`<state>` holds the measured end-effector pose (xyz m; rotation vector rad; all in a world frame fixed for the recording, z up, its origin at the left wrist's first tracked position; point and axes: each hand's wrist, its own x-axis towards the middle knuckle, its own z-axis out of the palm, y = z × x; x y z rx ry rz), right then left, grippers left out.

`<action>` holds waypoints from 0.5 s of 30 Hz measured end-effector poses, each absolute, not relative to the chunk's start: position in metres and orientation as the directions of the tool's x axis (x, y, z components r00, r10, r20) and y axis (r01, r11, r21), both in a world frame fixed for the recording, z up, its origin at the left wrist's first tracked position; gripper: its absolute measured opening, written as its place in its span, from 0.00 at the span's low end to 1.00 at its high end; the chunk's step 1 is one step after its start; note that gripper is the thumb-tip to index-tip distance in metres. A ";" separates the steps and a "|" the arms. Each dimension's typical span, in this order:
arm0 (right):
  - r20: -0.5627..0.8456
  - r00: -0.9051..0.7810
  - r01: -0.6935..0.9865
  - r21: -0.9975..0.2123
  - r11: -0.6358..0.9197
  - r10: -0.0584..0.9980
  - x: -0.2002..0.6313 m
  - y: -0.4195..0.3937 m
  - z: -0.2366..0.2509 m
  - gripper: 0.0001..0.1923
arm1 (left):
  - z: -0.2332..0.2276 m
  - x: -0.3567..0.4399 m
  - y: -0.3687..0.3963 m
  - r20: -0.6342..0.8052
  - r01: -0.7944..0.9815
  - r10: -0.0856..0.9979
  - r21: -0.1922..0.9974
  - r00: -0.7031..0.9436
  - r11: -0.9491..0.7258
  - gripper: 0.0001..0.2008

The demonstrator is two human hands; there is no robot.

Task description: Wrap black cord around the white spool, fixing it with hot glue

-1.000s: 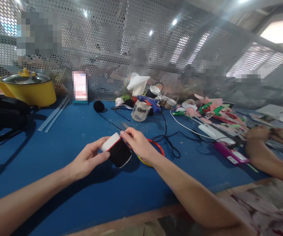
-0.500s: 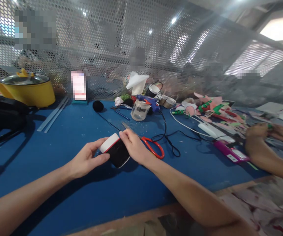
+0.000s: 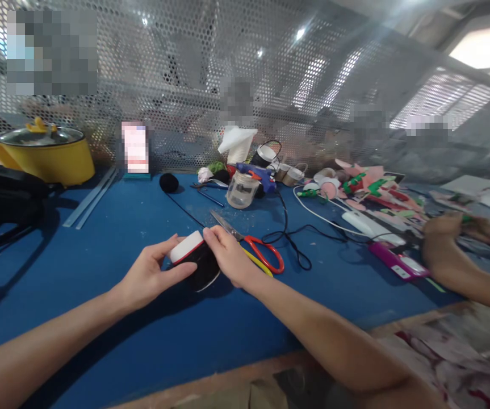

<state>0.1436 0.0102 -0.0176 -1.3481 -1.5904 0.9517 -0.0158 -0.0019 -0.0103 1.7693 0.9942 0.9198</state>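
Cup (image 3: 206, 274) tilted, just left of the scissors (image 3: 248, 241). Your left hand (image 3: 154, 274) curls round it; your right (image 3: 230, 257) pinches its edge beside the strand (image 3: 185, 209). Right wrist has shifted, uncovering scissor handles; strand probably guided closer.

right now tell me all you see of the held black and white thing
The black and white thing looks rounded, with a white band, thin red line, black body and pale lower edge. It tilts over the blue table, held by the left grip and right grip, which partly hide it. A black cord runs toward the right grip. Material and table contact are unclear.
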 end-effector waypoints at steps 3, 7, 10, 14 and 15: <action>0.086 -0.090 0.234 -0.967 0.105 0.992 0.142 0.010 -0.022 0.15 | -0.013 -0.017 -0.001 0.232 0.204 0.869 0.916 0.438 -0.347 0.12; 0.160 -0.080 0.282 -0.943 0.176 0.984 0.144 0.010 -0.021 0.14 | -0.013 -0.018 -0.001 0.254 0.228 0.839 0.888 0.482 -0.400 0.13; 0.251 -0.080 0.419 -0.870 0.261 0.965 0.146 0.009 -0.017 0.12 | -0.011 -0.017 -0.001 0.224 0.272 0.837 0.877 0.499 -0.397 0.14; 0.315 -0.112 0.562 -0.762 0.321 0.943 0.145 0.006 -0.015 0.11 | -0.010 -0.014 -0.003 0.117 0.352 0.877 0.885 0.466 -0.305 0.14; 0.316 -0.128 0.586 -0.740 0.329 0.940 0.144 0.005 -0.015 0.10 | -0.009 -0.013 -0.004 0.087 0.364 0.884 0.889 0.459 -0.276 0.14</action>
